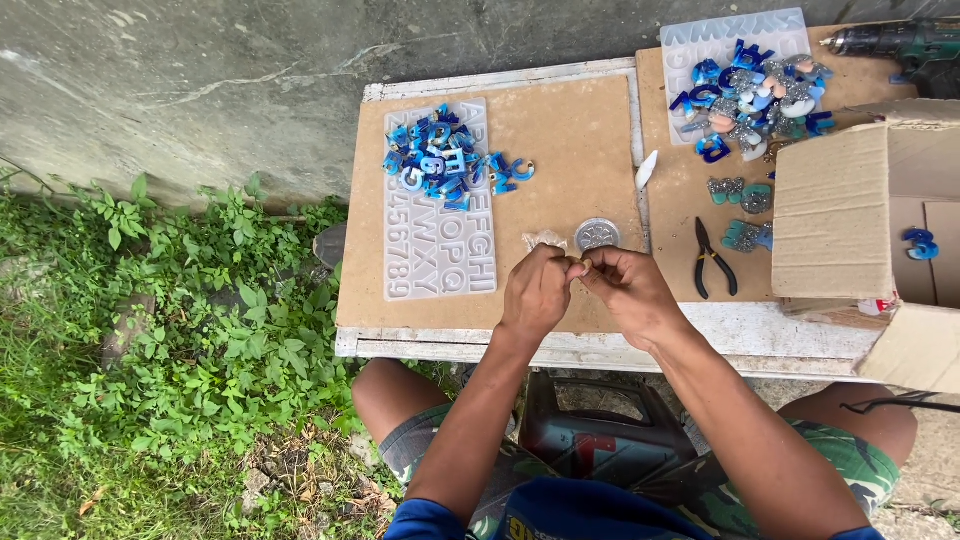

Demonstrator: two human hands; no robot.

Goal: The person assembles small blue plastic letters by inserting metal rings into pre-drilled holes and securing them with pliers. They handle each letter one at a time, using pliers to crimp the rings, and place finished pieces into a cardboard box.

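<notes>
My left hand (535, 292) and my right hand (628, 288) meet fingertip to fingertip over the front of a brown board (560, 150), pinching a tiny piece (577, 266) between them; it is too small to identify. Just beyond the fingers lie a round silver lid (597, 234) and a small clear wrapper (544, 239). A clear silicone letter mould (440, 215) lies left of my hands, with a heap of blue resin letters (445, 160) on its far end.
Black pliers (712, 258) lie to the right on a second board. A second mould carries mixed blue, glitter and pink resin pieces (752, 95). An open cardboard box (870, 215) stands at right, a drill (900, 45) behind it. Weeds (170, 330) grow at left.
</notes>
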